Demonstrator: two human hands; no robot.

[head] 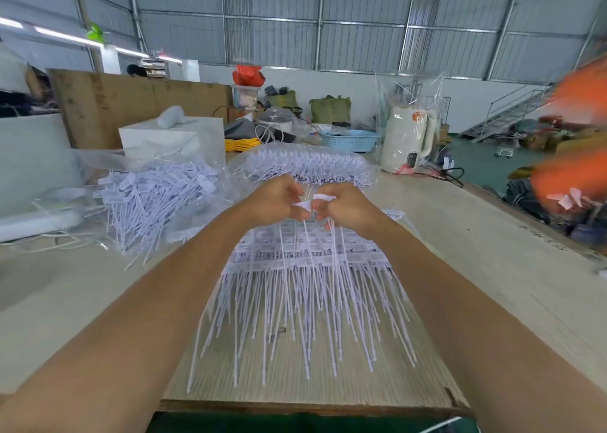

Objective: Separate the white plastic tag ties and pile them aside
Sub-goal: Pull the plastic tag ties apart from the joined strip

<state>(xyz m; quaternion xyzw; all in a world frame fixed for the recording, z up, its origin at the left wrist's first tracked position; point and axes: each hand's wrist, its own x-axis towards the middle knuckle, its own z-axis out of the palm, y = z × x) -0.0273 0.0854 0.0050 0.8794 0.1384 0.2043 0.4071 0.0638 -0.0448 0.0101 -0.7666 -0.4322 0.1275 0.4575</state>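
A stack of joined white plastic tag ties (305, 268) lies on the table in front of me, tails pointing toward me. My left hand (276, 201) and my right hand (345, 207) meet above its far end, fingers curled, each pinching the flat white head of a tie (312, 202); thin tails hang down from between them. A loose pile of separated tag ties (154, 199) sits to the left on clear plastic. Another bundle of joined ties (305, 165) lies in a clear bag just beyond my hands.
The wooden table (492, 268) ends at its near edge (312, 408) below my arms. A white box (170, 137), a blue basket (349, 140) and a wrapped white kettle (407, 140) stand at the back. A blurred orange shape (571, 170) is at the right.
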